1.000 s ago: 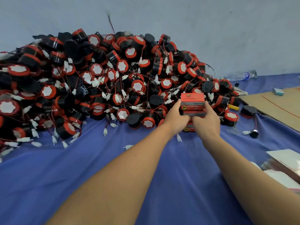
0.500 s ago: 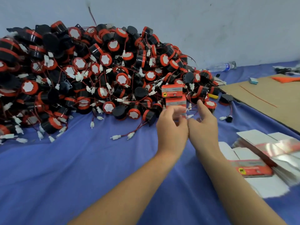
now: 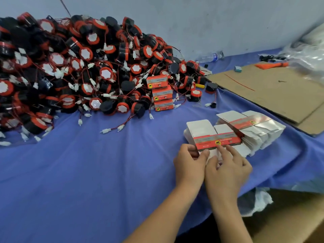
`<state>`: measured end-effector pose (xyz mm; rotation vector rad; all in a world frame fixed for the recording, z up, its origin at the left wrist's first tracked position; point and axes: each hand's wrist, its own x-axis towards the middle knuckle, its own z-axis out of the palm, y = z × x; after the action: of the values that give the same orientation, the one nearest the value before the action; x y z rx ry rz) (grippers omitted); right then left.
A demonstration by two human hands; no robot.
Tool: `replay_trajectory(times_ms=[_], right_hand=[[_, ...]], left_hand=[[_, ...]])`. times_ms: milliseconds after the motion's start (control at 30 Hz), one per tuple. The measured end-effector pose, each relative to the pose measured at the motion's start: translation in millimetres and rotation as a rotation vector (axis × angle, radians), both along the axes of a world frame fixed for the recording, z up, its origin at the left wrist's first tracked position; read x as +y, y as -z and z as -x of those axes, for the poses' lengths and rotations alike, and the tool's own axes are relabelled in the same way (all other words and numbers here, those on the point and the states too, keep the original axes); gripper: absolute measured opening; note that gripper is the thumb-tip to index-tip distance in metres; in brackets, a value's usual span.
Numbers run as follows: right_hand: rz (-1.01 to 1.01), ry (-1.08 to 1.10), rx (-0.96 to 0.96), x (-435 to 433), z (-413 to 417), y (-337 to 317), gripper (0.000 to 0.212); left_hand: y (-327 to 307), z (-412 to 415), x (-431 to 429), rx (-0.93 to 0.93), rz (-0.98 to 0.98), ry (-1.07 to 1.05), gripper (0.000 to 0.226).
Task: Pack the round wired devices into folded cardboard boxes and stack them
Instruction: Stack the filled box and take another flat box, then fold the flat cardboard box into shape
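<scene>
A big heap of round black-and-red wired devices (image 3: 84, 67) covers the left and back of the blue cloth. Three packed red boxes (image 3: 160, 92) stand stacked at the heap's right edge. A pile of flat, unfolded red-and-white box blanks (image 3: 252, 130) lies at the right. My left hand (image 3: 190, 162) pinches the near left edge of the top flat blank (image 3: 217, 139). My right hand (image 3: 228, 167) is beside it, with its extended fingers touching the blank's near edge.
A flat sheet of brown cardboard (image 3: 273, 88) lies at the back right with an orange item (image 3: 270, 64) on it. A plastic bottle (image 3: 209, 57) lies by the wall. Clear plastic wrap (image 3: 305, 50) is bunched in the far right corner. The cloth's edge (image 3: 263, 183) drops off near my right forearm.
Both hands have left the stack of three boxes and come back toward me and right, onto the pile of flat blanks. The view has swung right.
</scene>
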<state>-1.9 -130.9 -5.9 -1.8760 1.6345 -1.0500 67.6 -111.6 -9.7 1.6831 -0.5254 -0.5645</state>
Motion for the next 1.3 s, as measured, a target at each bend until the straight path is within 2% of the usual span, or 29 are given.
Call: replay_trajectory(times_ms=[200,467,667,867,1033,1167,1233,1300], right_hand=[[-0.004,0.027,0.022,3.6,3.2,5.2,0.035],[-0.056,0.017,-0.053,0.4,9.6,5.0,0.043],[-0.046,0.018,-0.111,-2.8,14.0,5.6,0.047],[-0.037,0.017,-0.143,-5.6,17.3,7.8,0.048],[0.056,-0.028,-0.205,-8.4,21.4,1.8,0.052],[0.133,-0.043,-0.350,-8.5,29.8,-9.5,0.060],[0.131,-0.097,-0.429,-4.8,32.0,-17.2,0.069],[0.147,-0.184,-0.429,1.1,30.2,-24.6,0.078]], left_hand=[[2.7,2.1,-0.3,0.019,0.044,-0.069,0.019],[1.6,-6.6,1.9,0.230,0.121,-0.106,0.016],[-5.5,-9.8,5.6,0.128,0.107,-0.124,0.007],[-11.9,-13.4,8.3,0.041,0.118,-0.070,0.009],[-23.4,-11.7,9.9,0.104,0.207,0.041,0.014],[-37.0,-18.3,22.3,0.190,0.312,0.044,0.008],[-42.5,-23.9,35.7,0.233,0.382,0.063,0.019],[-47.1,-29.5,53.2,0.191,0.411,0.058,0.024]])
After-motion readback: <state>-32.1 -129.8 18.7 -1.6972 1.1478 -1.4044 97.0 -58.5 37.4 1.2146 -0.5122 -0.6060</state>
